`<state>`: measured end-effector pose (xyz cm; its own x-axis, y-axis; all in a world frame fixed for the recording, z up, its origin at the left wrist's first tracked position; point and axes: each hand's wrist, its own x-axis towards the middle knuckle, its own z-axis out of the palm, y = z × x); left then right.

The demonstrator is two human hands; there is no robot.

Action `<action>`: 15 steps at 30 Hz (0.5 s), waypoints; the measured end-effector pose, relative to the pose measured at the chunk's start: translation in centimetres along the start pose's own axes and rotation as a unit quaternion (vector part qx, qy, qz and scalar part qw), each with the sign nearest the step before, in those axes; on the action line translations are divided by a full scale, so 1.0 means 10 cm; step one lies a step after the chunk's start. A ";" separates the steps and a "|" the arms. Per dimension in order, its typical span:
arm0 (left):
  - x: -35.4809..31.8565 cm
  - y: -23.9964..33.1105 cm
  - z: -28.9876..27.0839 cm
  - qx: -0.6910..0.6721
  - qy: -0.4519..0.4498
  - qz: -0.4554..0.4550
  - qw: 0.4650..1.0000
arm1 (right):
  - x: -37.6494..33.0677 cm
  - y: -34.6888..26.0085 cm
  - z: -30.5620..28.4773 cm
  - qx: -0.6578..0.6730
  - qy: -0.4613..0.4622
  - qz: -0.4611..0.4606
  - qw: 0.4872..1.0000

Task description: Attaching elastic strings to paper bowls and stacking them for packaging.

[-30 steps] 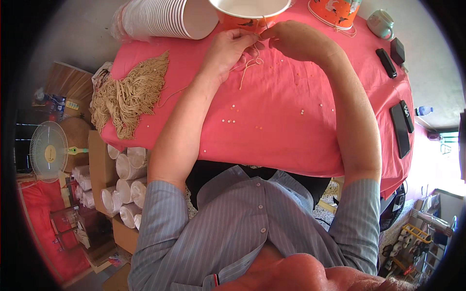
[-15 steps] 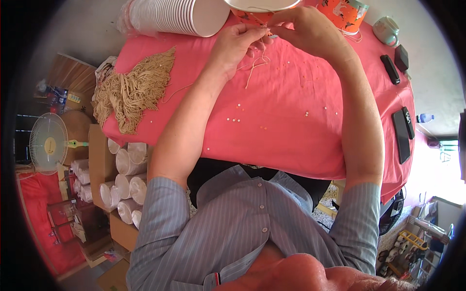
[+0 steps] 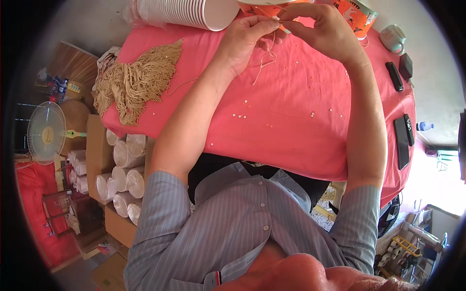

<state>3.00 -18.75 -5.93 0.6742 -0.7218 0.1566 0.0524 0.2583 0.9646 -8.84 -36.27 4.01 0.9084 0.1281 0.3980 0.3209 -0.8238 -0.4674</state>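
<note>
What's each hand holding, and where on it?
Both pinch one thin beige string near its upper end: left hand and right hand with fingertips together, loose ends dangling over the pink tablecloth.

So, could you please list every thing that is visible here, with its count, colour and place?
table cloth: one, pink, covers the table
bundle of strings: one, beige, left end of table
stack of paper cups: one, white, lying at far left edge
string piece: one, beige, pinched between both hands
orange cups: two, far edge
beads: many, pale, scattered on cloth
phones: two, black, right edge
cups in carton: several stacks, white, floor left
fan: one, white, floor left
left hand: fingers pinching string
right hand: fingers pinching string
</note>
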 end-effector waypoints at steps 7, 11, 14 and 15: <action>0.01 0.02 -0.02 -0.009 -0.028 0.018 0.999 | -0.01 0.09 -0.01 0.060 0.003 -0.045 0.997; -0.02 0.06 0.02 -0.008 -0.016 0.011 1.000 | -0.02 0.19 0.03 0.146 -0.001 -0.009 0.989; -0.03 0.07 0.02 -0.003 -0.017 0.029 0.999 | -0.01 0.23 0.01 0.205 -0.032 -0.004 0.978; -0.02 0.07 0.02 -0.003 -0.018 0.029 0.999 | -0.01 0.27 0.01 0.205 -0.032 -0.003 0.978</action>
<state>2.72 -18.54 -5.22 0.6498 -0.7279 0.2190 0.0195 0.3040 0.9525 -8.06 -38.49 2.61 0.9167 0.1777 0.3579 0.3954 -0.5330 -0.7480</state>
